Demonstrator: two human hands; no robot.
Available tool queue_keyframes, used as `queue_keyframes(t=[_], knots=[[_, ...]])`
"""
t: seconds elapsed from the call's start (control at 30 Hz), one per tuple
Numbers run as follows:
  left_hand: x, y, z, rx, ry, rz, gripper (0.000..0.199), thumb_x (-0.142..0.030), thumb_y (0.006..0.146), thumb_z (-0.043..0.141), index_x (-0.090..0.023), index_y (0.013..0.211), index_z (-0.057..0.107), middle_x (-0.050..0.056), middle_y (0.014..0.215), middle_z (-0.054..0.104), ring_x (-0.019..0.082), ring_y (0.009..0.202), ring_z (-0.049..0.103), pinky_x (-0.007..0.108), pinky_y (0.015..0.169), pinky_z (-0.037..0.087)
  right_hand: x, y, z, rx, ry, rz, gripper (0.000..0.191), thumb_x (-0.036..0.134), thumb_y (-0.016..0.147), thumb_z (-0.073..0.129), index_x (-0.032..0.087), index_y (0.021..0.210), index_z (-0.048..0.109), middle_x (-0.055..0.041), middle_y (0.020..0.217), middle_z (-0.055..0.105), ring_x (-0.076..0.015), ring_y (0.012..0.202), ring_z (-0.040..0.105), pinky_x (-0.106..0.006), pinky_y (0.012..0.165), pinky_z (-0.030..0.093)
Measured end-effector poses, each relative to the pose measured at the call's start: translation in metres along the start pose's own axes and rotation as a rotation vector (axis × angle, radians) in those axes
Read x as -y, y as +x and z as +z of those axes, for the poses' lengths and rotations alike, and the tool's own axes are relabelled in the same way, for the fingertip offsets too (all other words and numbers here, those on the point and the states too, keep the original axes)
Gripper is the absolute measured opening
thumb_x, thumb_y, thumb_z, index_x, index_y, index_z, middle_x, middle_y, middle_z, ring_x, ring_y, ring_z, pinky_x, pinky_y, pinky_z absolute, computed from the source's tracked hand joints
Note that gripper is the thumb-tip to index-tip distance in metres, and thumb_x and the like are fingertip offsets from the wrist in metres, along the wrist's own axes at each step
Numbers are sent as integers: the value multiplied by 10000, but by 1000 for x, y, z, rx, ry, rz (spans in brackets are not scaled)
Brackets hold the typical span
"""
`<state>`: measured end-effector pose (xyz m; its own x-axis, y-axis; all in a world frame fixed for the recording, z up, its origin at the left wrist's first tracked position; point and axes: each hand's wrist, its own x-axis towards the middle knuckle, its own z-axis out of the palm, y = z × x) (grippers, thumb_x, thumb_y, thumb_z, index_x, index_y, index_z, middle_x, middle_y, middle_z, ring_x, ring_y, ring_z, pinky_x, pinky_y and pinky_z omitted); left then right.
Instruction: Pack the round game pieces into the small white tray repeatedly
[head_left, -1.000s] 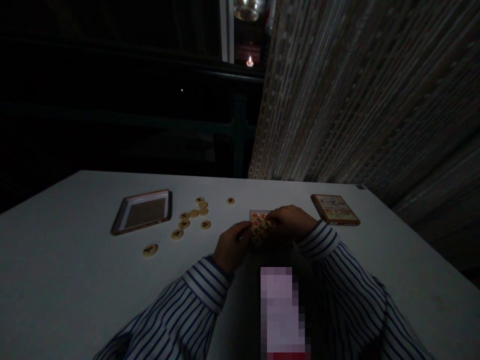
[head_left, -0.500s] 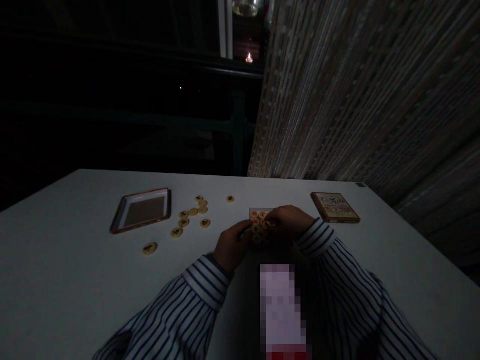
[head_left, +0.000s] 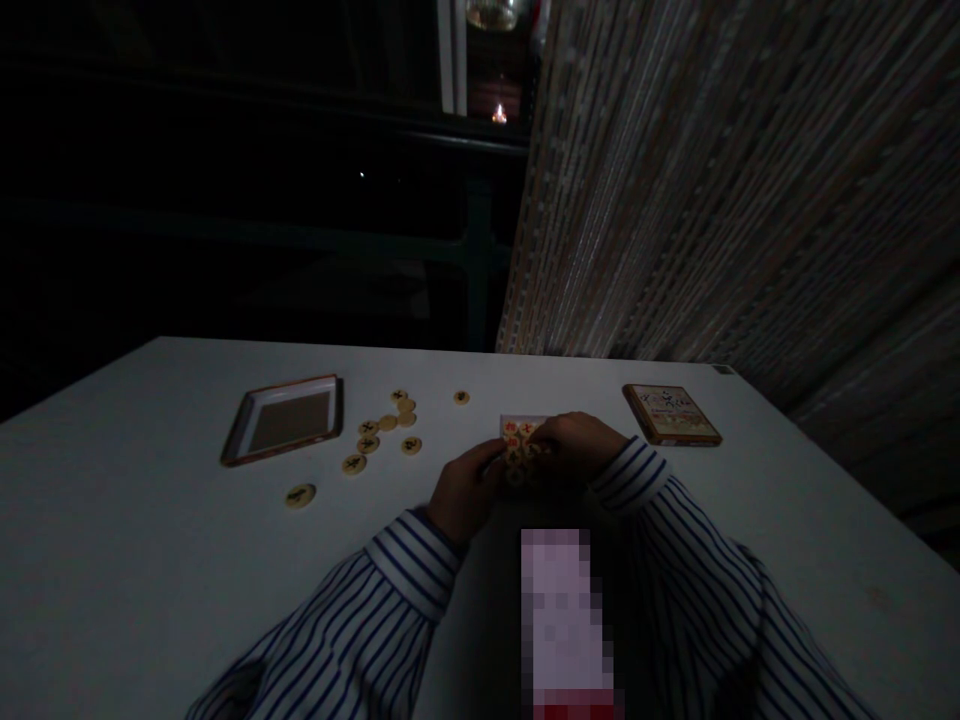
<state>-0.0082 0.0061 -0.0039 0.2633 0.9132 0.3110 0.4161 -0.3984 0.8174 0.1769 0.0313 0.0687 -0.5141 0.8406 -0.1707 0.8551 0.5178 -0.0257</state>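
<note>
A small clear-edged tray (head_left: 514, 419) sits between my hands, with round Chinese chess pieces (head_left: 511, 442) in rows inside it, some marked in red, the nearer ones dark. My left hand (head_left: 463, 492) grips the tray's left side, thumb along its edge. From the right, my right hand (head_left: 583, 445) reaches over the tray, its fingertips closed on a Chinese chess piece (head_left: 533, 451) among the others. Shadow and the fingers hide the tray's near right part. To the left, several loose Chinese chess pieces (head_left: 367, 444) lie on the white table (head_left: 150, 560), some face up, some blank side up.
An open shallow box half (head_left: 339, 410) lies at the left. At the right is a printed lid or flat box (head_left: 675, 413). A pixelated pale patch (head_left: 564, 610) covers the area between my forearms. A string curtain (head_left: 637, 200) hangs behind the table's far right edge.
The piece at my right fingertips now lies flatter among the others, its dark mark showing. Both hands stay almost in place, and the loose pieces have not moved.
</note>
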Motion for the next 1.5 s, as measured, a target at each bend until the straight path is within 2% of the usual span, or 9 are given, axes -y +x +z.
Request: queue_keyframes(t=[0.13,0.53,0.8,1.5], knots=[[-2,1,-1,1,9,2,313,-267,783,460,-183,1058,583,55,1070,623,184,986,570,336,885,447,1,0,0,-8,3,-3,272,354,738,451,243,916,626,-44,896,657,-189,774,588,-250,576,348],[2,1,1,6,18,23,306,-271,799,445,-183,1063,572,49,1069,622,175,979,571,341,874,458,3,-1,-6,84,-3,-3,272,325,745,448,232,934,621,-46,915,649,-177,796,578,-243,612,352],[-3,1,-1,-1,7,24,291,-241,792,451,-176,1044,581,51,1048,632,174,957,581,342,859,468,0,1,-1,73,-2,-23,281,339,755,442,241,950,619,-38,919,645,-169,789,573,-231,594,346],[-1,1,0,-4,19,46,293,-252,794,449,-194,1051,579,42,1043,632,171,951,582,339,855,470,1,0,0,41,9,-65,251,326,755,471,238,927,631,-46,908,644,-164,781,574,-231,607,351]])
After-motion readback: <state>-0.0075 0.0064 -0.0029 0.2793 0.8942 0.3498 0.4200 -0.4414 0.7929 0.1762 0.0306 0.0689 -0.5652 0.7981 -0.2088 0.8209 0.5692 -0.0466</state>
